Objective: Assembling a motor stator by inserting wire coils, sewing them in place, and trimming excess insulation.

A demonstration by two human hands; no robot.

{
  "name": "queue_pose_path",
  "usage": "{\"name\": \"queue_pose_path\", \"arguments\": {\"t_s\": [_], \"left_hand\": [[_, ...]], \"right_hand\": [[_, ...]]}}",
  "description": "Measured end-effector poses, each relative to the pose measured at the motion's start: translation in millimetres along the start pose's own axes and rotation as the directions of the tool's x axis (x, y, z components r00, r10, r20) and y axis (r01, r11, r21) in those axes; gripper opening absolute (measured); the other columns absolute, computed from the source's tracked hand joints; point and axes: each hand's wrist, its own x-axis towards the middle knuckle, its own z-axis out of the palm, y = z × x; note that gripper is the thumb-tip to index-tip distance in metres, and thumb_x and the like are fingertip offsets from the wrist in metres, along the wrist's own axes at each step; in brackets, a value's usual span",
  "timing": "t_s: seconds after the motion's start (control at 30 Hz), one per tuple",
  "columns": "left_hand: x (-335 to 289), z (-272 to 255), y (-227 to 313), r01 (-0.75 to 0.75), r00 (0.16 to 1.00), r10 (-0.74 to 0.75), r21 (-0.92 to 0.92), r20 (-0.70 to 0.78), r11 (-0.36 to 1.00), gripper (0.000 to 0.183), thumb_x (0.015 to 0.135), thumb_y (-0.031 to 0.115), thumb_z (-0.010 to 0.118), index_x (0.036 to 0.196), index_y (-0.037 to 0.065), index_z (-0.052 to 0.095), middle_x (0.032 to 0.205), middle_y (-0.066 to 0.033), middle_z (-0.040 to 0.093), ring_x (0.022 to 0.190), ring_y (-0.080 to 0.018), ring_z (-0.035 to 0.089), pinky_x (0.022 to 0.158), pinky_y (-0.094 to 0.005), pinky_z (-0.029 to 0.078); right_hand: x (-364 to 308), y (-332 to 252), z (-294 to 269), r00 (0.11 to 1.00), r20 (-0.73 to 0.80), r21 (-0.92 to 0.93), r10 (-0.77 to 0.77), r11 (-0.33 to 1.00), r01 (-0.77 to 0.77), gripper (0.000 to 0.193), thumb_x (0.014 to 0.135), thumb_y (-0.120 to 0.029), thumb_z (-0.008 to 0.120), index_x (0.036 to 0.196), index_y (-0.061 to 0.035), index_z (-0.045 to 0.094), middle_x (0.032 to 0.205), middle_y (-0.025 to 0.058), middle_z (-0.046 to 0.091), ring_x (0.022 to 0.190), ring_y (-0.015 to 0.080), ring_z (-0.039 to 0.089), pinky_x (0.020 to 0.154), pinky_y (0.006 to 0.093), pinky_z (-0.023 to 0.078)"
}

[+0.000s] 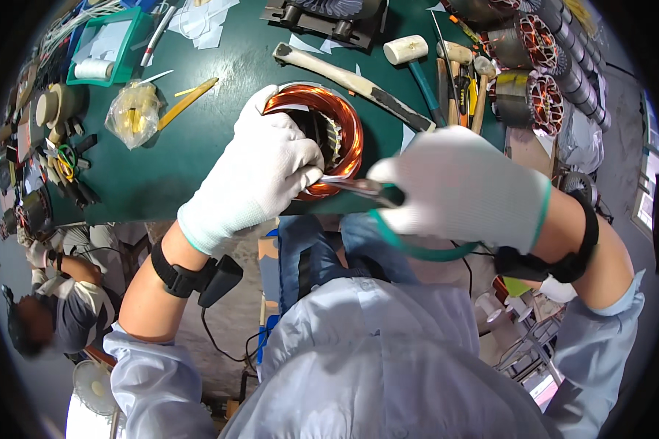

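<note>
A motor stator (pixel 350 121) with a thick ring of copper winding stands at the bench's near edge, its bore facing up. My gloved left hand (pixel 263 157) lies over the winding's left side, fingers curled into the bore and pressed together at the near rim. Beside these fingertips a white strip shows on the copper. From the right, my gloved right hand (pixel 461 190), blurred by motion, grips green-handled scissors (pixel 362 189). Their metal tip reaches the near rim beside my left fingers. What lies between the blades is too small to tell.
Beyond the stator lie a wooden bar (pixel 351 84) and a white-headed mallet (pixel 406 51). More hand tools and wound stators (pixel 523 102) crowd the right. A plastic bag (pixel 133 113), a yellow stick (pixel 188 104) and a green tray (pixel 121 55) are at left. Another person (pixel 73 314) sits lower left.
</note>
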Motion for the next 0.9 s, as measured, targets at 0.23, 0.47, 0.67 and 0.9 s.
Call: {"name": "queue_pose_path", "arguments": {"t_s": [0.23,0.47,0.67,0.9], "left_hand": [[4,4,6,0.050,0.997,-0.052,-0.024,-0.066,0.998,0.014,0.085,0.009,0.069,0.099,0.009,0.071,0.087,-0.0058,0.068,0.097,-0.0279,0.065,0.116,-0.0493,0.033],[-9,-4,10,0.151,0.973,-0.162,-0.078,-0.163,0.986,0.027,0.095,0.008,0.061,0.122,0.007,0.066,0.109,-0.0117,0.070,0.117,-0.0318,0.062,0.119,-0.0506,0.027],[-9,-20,-3,0.018,0.998,-0.018,0.001,0.060,1.000,0.021,0.080,0.012,0.079,0.100,0.014,0.076,0.088,-0.0038,0.070,0.096,-0.0250,0.066,0.123,-0.0531,0.025],[-8,-9,-6,0.007,0.999,-0.007,-0.014,-0.039,1.000,0.011,0.078,0.008,0.076,0.088,0.012,0.073,0.079,-0.0031,0.066,0.091,-0.0260,0.064,0.123,-0.0552,0.026]], "right_hand": [[4,0,5,0.995,-0.080,0.125,0.057,0.991,-0.046,0.030,0.083,-0.035,0.067,0.079,-0.0058,0.070,0.061,0.0131,0.063,0.057,0.0335,0.065,0.057,0.0416,0.052],[-45,13,54,0.969,-0.130,-0.056,0.208,0.975,-0.217,0.055,0.087,-0.044,0.070,0.138,-0.0240,0.064,0.070,0.0059,0.063,0.061,0.0270,0.066,0.056,0.0399,0.052],[-30,41,29,0.986,-0.147,-0.262,0.080,0.958,-0.117,0.054,0.084,-0.044,0.074,0.135,-0.0272,0.065,0.070,0.0044,0.062,0.061,0.0253,0.065,0.055,0.0392,0.051],[-2,52,-16,0.986,-0.040,-0.306,-0.164,0.941,0.144,0.031,0.082,-0.034,0.078,0.110,-0.0233,0.070,0.065,0.0067,0.065,0.062,0.0292,0.068,0.056,0.0407,0.053]]}}
